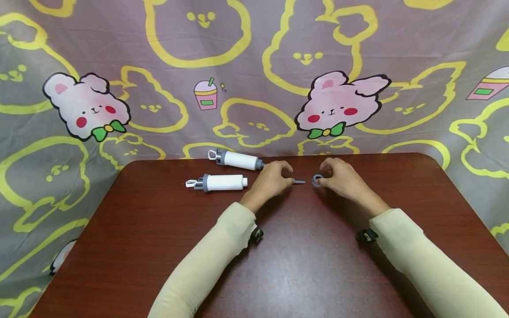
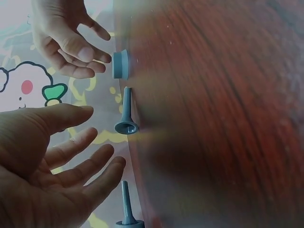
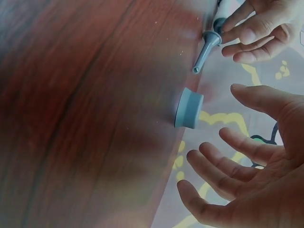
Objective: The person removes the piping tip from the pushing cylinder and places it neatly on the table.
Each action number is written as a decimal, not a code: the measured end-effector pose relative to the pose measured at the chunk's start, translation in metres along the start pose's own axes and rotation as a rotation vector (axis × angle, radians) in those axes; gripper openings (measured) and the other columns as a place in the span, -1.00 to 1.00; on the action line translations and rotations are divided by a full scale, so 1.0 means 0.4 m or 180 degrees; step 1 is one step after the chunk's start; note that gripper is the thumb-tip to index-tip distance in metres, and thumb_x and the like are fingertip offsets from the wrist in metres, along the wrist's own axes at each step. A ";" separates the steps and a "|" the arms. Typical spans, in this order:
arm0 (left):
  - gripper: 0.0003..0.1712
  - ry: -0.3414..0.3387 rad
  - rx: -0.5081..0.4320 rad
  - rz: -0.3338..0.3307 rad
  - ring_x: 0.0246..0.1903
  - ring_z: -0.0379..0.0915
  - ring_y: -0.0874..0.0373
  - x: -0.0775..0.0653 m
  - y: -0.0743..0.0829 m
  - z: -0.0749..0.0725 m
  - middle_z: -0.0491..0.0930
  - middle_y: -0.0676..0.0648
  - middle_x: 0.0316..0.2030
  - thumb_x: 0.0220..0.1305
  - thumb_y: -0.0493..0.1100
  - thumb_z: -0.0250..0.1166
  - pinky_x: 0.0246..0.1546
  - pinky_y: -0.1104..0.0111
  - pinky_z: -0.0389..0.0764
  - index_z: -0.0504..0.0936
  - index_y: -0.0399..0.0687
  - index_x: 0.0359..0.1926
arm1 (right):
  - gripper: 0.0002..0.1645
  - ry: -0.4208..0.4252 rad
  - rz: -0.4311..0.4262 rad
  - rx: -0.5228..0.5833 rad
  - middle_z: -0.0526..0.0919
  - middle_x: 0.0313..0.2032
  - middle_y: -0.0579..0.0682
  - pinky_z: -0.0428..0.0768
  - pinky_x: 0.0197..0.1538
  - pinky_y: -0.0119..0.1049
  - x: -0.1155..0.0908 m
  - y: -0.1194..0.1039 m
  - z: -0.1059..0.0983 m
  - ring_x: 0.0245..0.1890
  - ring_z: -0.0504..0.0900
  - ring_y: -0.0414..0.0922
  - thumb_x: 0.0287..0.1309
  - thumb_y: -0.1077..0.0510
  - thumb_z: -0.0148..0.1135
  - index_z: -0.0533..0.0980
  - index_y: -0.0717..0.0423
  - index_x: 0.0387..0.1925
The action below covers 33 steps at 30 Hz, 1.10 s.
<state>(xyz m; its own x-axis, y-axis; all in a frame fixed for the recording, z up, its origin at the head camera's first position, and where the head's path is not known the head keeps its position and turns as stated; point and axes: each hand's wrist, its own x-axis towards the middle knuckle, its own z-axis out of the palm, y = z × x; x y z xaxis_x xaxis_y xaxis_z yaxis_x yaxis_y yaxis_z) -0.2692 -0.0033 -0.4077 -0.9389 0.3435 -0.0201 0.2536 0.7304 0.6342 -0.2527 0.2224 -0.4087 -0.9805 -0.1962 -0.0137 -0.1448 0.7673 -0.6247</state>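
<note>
A small grey nozzle (image 1: 299, 182) with a flared end lies on the table beside the left hand (image 1: 272, 180). In the left wrist view, that hand has its fingers spread and a gap separates it from the nozzle (image 2: 126, 108). The right hand (image 1: 343, 177) hovers around a grey ring-shaped cap (image 1: 314, 181). Seen from the right wrist, its fingers are loosely bent and apart from the cap (image 3: 189, 109), with nothing held. The nozzle's narrow tip points toward the cap.
Two white tubes with grey handled ends lie to the left: a front one (image 1: 226, 182) with a bare white tip, and a rear one (image 1: 240, 160) with a grey end partly behind the left hand. A patterned cloth (image 1: 254, 88) hangs along the table's (image 1: 302, 256) back edge.
</note>
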 end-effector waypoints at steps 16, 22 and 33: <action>-0.65 0.0067 -0.0070 0.0122 0.27 0.53 0.00 -0.037 -0.011 -0.029 0.65 -0.11 0.20 0.38 -0.11 0.42 0.30 0.14 0.53 0.69 -0.04 0.14 | -0.49 0.0107 -0.0048 -0.0113 0.59 0.06 0.35 0.52 0.20 0.22 -0.015 -0.032 0.000 0.09 0.55 0.25 0.25 0.11 0.43 0.52 0.37 0.09; -0.62 0.0095 -0.0093 0.0181 0.29 0.53 -0.03 -0.051 -0.020 -0.042 0.64 -0.10 0.22 0.37 -0.08 0.44 0.31 0.09 0.52 0.68 -0.02 0.16 | -0.46 0.0153 -0.0080 -0.0181 0.59 0.08 0.35 0.51 0.17 0.20 -0.022 -0.044 0.002 0.05 0.54 0.22 0.25 0.11 0.44 0.52 0.38 0.11; -0.62 0.0196 -0.0126 0.0419 0.24 0.57 -0.04 -0.080 -0.032 -0.062 0.67 -0.10 0.15 0.34 -0.10 0.46 0.31 0.09 0.52 0.69 -0.04 0.15 | -0.45 0.0268 -0.0182 -0.0197 0.59 0.12 0.30 0.55 0.06 0.19 -0.042 -0.068 0.010 0.01 0.55 0.21 0.26 0.06 0.45 0.54 0.31 0.15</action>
<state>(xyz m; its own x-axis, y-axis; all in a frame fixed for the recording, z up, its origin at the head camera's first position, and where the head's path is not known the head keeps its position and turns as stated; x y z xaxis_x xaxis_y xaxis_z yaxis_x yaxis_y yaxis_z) -0.2481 -0.0381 -0.3961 -0.9110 0.3969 0.1119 0.3672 0.6572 0.6582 -0.2319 0.2023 -0.3947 -0.9777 -0.1909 0.0878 -0.2063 0.7930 -0.5732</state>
